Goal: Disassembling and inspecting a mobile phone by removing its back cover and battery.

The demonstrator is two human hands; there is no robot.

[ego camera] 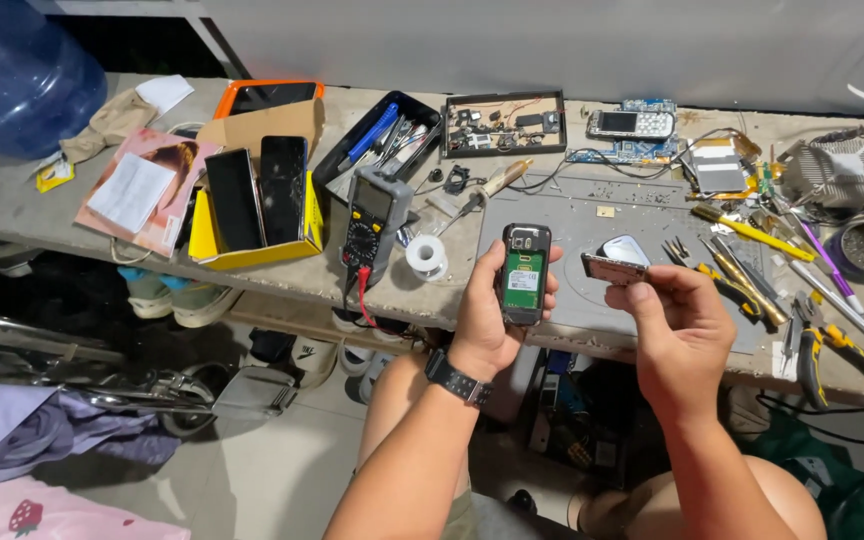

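**Hands and Opened Handset at the Workbench**

Left hand [487, 315], centre of frame, wrist strapped with a dark watch [458, 381]: closed around a small black phone [524, 273], held upright, rear cover off, green label exposed in the battery bay. Thumb on the right edge, fingers wrapped behind.

Right hand [674, 325], just right of centre: pinched shut on a thin flat battery [615, 266], gripped at its right end between thumb and forefinger, lying roughly level, just beside the phone and apart from it.

Behind the hands: grey work mat [592, 215] on the bench. Left of the phone: solder spool [425, 255] and multimeter [370, 222] with a red lead hanging over the bench edge. Further left: yellow box [252, 245] holding two dark phones upright. Upper centre: black parts tray [504, 123] and bare circuit board with keypad handset [630, 124]. Right side of frame: tweezers, yellow-handled pliers [837, 350] and cutters [742, 290].
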